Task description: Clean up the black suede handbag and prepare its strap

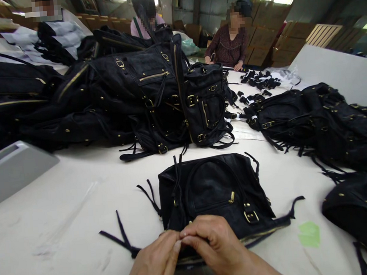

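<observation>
So, both hands down at the near edge of a black leather handbag [213, 194], flat on the white worktable [65, 214]. Left hand [155, 264] and right hand [215, 245] pressed tip to tip, fingers [191, 238] bunched together and pinching something tiny right at the bag's bottom seam, by the gold zipper line. Can't tell what exactly sits in the pinch, too small and hidden under the fingertips.

Just beyond the fingers: bag front with a curved handle, a brass zipper pull [232, 197] and a brass buckle [250, 216] slightly right of the knuckles. Thin black straps [123, 239] trailing out left of the left fingers, another strap end off to the right.

Right of the right hand, near but not touching: a pale green sticker [309, 234] on the tabletop. Further right, the rounded edge of another black bag [361, 212].

Well past the fingertips, a big heap of black bags [110, 96] with gold hardware, one standing upright [204, 106] at its right end. Far right of that, a second pile of bags [322, 122]. Small black strap pieces [260, 80] scattered further back. Left of the left hand, well apart, a grey plastic tray [11, 168].

Across the table, a person in a dark patterned top [230, 42], plus two more people behind the heap.
</observation>
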Available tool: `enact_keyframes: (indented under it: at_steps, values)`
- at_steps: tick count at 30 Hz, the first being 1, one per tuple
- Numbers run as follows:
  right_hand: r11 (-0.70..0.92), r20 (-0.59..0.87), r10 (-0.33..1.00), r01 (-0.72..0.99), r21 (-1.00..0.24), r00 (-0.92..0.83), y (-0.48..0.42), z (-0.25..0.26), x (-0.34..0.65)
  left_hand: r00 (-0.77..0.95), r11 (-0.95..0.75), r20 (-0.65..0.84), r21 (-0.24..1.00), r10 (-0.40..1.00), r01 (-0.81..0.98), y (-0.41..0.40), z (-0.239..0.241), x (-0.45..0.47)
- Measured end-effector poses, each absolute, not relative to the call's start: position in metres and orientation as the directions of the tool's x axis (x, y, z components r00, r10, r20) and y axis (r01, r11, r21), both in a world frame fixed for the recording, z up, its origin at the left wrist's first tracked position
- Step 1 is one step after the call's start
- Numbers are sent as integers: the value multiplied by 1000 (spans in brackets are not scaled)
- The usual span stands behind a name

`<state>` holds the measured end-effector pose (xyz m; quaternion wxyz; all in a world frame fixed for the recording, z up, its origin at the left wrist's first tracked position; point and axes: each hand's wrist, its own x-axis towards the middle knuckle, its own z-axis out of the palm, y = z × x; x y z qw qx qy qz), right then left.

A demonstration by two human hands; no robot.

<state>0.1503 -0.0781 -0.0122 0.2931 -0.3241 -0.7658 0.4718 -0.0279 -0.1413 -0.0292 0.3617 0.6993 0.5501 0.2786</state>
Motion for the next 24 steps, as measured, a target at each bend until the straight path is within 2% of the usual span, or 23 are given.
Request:
enact_keyframes:
  at_steps: [8, 15, 18, 24]
  values:
    - [338, 113, 741, 223, -914, -662, -80, -11, 148, 246, -137, 12, 855, 969, 499, -140, -25, -29]
    - [392, 183, 739, 192, -900, -648, -82, -15, 149, 256, -8, -113, 903, 960, 430, -138, -9, -22]
    - [423, 200, 716, 188, -886, -668, -82, -14, 149, 233, 12, -112, 920, 966, 393, -137, 1, -19]
    - [417, 191, 722, 199, -887, -665, -79, -12, 151, 207, 91, -193, 903, 959, 419, -137, -3, -20]
